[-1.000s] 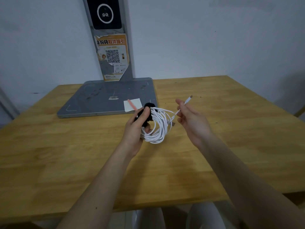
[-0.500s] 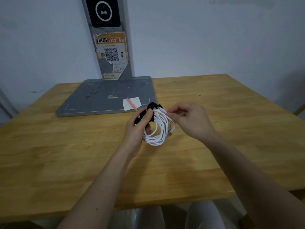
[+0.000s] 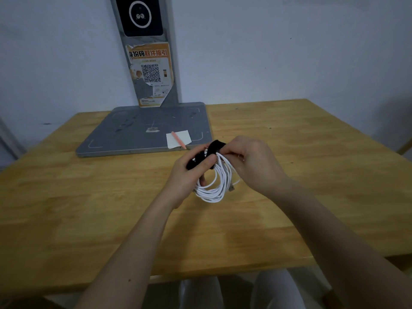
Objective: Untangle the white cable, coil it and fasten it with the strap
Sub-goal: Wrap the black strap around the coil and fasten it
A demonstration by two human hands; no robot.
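The white cable [image 3: 214, 186] hangs as a coil of several loops above the wooden table [image 3: 89, 208], a metal plug end showing at its right side. My left hand [image 3: 189, 172] grips the top of the coil, its thumb pressing the black strap [image 3: 208, 152] against the loops. My right hand [image 3: 252, 161] is curled over the coil's upper right and pinches the strap's free end at the top. The part of the cable under both hands is hidden.
A grey metal base plate [image 3: 133, 134] with an upright post [image 3: 151, 63] bearing a QR-code poster stands at the back of the table. A white paper slip [image 3: 179, 139] and a pink pen [image 3: 178, 143] lie on the plate's front right corner.
My right hand, which held the cable's plug end out to the right, has moved left onto the coil and taken hold of the strap. The left hand has kept its grip.
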